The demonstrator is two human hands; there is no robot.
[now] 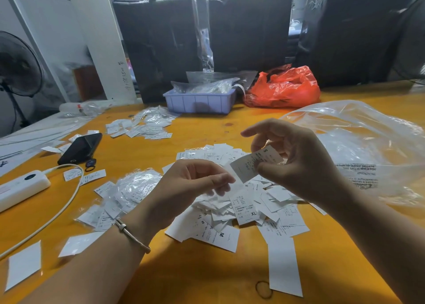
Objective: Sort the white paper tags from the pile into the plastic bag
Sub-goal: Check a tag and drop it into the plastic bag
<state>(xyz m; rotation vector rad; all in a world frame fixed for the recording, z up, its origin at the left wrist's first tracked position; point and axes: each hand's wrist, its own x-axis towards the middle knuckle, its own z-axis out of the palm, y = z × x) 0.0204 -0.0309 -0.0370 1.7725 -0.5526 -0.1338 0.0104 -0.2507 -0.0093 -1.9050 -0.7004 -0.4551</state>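
Loose tags cover the desk's near edge. Right hand pinches one tag; left hand, curled, holds nothing. Released short of the plastic bag, it would rejoin the pile.

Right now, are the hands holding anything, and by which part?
The right hand pinches one white paper tag, marked S, by its right edge above the pile. The left hand holds nothing.

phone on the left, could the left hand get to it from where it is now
Probably yes. The left hand holds nothing and hovers over the tag pile; the phone lies flat on the table farther left, with only loose tags and a white cable near the path.
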